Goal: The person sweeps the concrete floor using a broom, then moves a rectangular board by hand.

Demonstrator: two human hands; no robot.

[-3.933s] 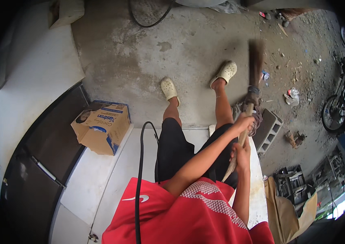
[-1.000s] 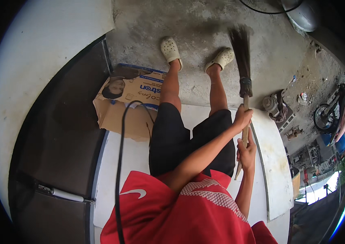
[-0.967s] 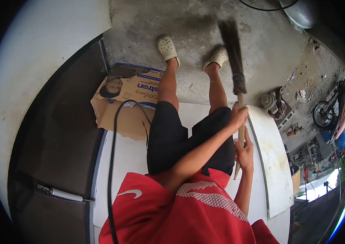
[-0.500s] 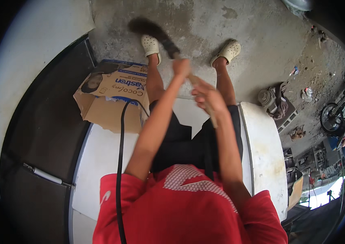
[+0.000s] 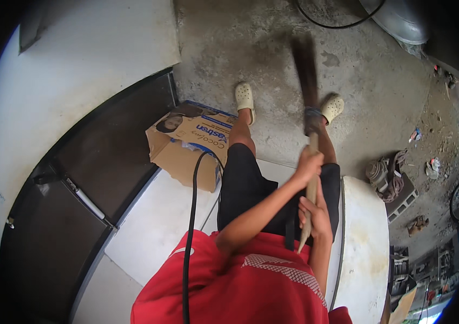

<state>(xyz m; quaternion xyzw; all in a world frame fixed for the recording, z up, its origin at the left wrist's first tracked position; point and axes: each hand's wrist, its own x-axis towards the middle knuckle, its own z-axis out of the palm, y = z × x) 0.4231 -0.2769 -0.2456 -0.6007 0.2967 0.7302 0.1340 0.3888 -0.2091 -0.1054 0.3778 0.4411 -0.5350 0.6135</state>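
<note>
A broom with dark bristles (image 5: 306,73) and a pale wooden handle (image 5: 311,186) is in both my hands. My left hand (image 5: 309,164) is wrapped round the upper part of the handle, close to the bound neck of the bristles. Lower down, my right hand (image 5: 316,216) grips the handle near its tapered end, in front of my shorts. The bristles reach out over the concrete floor (image 5: 272,105), just left of my right clog (image 5: 332,108), and are smeared by motion. Whether they touch the floor I cannot tell.
An open cardboard box (image 5: 186,137) stands left of my legs, by a dark door panel (image 5: 116,151). A black cable (image 5: 192,216) hangs before my left side. Hollow concrete blocks (image 5: 402,197) lie at the right. A metal basin (image 5: 402,24) stands at the far right.
The broom's bristles have swung from the far left, by my left clog, across to the right clog. Both hands still grip the handle. The view has shifted, bringing in a dark cable at the top.
</note>
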